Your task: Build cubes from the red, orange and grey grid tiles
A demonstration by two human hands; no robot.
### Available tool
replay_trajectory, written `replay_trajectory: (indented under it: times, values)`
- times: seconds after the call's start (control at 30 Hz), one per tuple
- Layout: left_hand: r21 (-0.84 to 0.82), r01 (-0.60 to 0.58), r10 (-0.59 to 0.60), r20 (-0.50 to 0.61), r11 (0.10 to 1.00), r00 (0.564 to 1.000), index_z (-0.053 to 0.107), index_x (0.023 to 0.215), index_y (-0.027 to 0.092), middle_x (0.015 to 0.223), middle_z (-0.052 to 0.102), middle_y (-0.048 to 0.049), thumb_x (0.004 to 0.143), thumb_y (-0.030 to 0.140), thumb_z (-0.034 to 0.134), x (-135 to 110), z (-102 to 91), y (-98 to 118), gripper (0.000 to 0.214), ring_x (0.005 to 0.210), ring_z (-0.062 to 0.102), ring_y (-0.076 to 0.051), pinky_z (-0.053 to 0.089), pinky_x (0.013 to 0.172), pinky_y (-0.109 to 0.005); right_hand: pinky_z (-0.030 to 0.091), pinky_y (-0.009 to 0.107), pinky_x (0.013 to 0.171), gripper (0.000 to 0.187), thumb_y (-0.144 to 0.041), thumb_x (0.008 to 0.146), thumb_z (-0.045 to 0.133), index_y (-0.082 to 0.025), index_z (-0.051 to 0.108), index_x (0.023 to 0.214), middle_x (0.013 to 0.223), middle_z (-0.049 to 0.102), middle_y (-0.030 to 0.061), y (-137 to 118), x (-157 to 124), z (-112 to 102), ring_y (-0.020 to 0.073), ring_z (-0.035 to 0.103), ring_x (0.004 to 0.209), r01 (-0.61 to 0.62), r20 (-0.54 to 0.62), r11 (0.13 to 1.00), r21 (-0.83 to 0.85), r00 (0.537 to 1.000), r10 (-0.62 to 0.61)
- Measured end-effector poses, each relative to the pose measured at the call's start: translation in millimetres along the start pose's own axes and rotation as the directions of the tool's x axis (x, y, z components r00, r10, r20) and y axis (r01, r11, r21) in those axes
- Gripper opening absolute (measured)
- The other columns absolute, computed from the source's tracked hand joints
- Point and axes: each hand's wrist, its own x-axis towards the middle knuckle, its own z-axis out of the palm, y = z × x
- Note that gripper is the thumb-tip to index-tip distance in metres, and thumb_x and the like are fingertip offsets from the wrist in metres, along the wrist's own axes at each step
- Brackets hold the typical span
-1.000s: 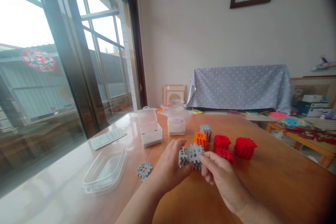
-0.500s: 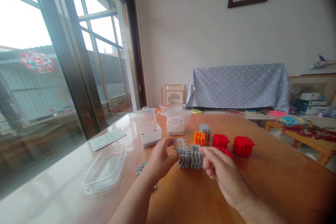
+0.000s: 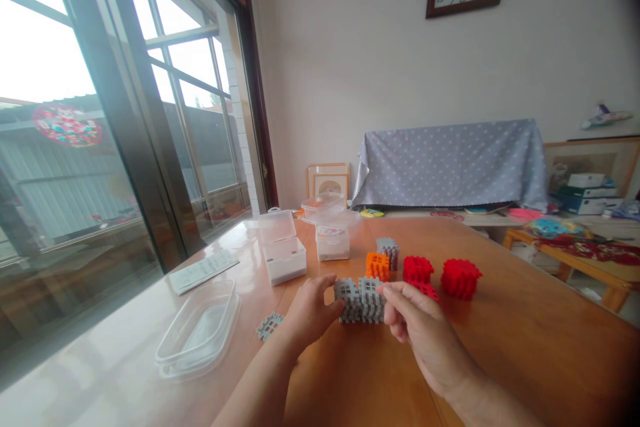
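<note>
Two stacks of grey interlocking window-shaped plastic pieces stand side by side between my hands: the left grey stack (image 3: 348, 297) and the right grey stack (image 3: 371, 293). My left hand (image 3: 310, 317) grips the top piece of the left stack between thumb and fingers, and that piece rests on the stack. The thumb and forefinger of my right hand (image 3: 423, 327) pinch at the near right edge of the right stack; its other fingers are curled. A loose grey piece (image 3: 270, 326) lies flat beside my left forearm.
Behind the grey stacks are an orange stack (image 3: 377, 266), another grey stack (image 3: 389, 252) and red stacks (image 3: 460, 279). To the left stand a clear plastic tub (image 3: 165, 361), an open white box (image 3: 287, 260), a lidded box (image 3: 333, 245) and a printed card (image 3: 204, 271).
My left hand has lowered its grey piece, which was tilted above the left stack, onto the top of that stack. My right hand has stayed at the right stack.
</note>
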Motion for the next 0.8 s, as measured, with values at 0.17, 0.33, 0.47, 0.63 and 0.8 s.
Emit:
replay_trajectory:
  times: [0.17, 0.33, 0.47, 0.63, 0.8]
  values:
    - [-0.017, -0.01, 0.011, 0.024, 1.0, 1.0, 0.06, 0.133, 0.019, 0.135, 0.063, -0.0106, 0.08, 0.03, 0.066, 0, -0.8, -3, 0.054, 0.125, 0.058, -0.029, 0.043, 0.109, -0.042, 0.029, 0.023, 0.049, 0.031, -0.052, 0.087, 0.064, -0.021, 0.067, 0.093, 0.064, 0.053, -0.0033, 0, -1, -1, 0.0095, 0.04, 0.053, 0.002, 0.006, 1.0, 0.006, 1.0, -0.002]
    - [-0.114, 0.03, -0.04, -0.094, 0.993, 0.995, 0.064, 0.122, 0.02, 0.129, 0.067, -0.0086, 0.088, 0.027, 0.053, 5, -14.2, -18, 0.036, 0.121, 0.06, -0.024, 0.046, 0.105, -0.036, 0.03, 0.023, 0.049, 0.033, -0.053, 0.088, 0.062, -0.02, 0.066, 0.087, 0.063, 0.054, -0.0027, 3, 1, -2, 0.0105, 0.042, 0.053, 0.017, -0.008, 0.999, -0.052, 1.0, -0.017]
    - [-0.253, 0.094, -0.152, -0.217, 0.963, 0.964, 0.064, 0.116, 0.018, 0.118, 0.071, -0.0084, 0.091, 0.035, 0.049, 7, -28.8, -25, 0.033, 0.112, 0.064, -0.022, 0.048, 0.099, -0.034, 0.036, 0.025, 0.055, 0.033, -0.053, 0.092, 0.056, -0.021, 0.065, 0.088, 0.064, 0.054, -0.0023, 10, 2, -4, 0.0132, 0.047, 0.058, 0.153, 0.043, 0.963, -0.223, 0.988, -0.147]
    - [-0.52, 0.101, -0.304, -0.321, 0.848, 0.897, 0.066, 0.106, 0.017, 0.106, 0.072, -0.0095, 0.087, 0.045, 0.052, 5, -29.5, -26, 0.037, 0.103, 0.066, -0.022, 0.049, 0.094, -0.036, 0.038, 0.026, 0.06, 0.033, -0.048, 0.097, 0.048, -0.021, 0.062, 0.084, 0.065, 0.051, -0.0026, 14, -5, -2, 0.0151, 0.049, 0.063, 0.398, 0.211, 0.8, -0.449, 0.917, -0.338]
    - [-0.661, 0.112, -0.44, -0.353, 0.742, 0.826, 0.066, 0.104, 0.014, 0.099, 0.072, -0.0116, 0.082, 0.048, 0.055, 5, -37.2, -25, 0.041, 0.095, 0.067, -0.023, 0.048, 0.089, -0.037, 0.037, 0.025, 0.059, 0.031, -0.044, 0.099, 0.046, -0.021, 0.062, 0.084, 0.064, 0.049, -0.0034, 16, -6, -3, 0.0145, 0.048, 0.061, 0.511, 0.284, 0.703, -0.495, 0.859, -0.426]
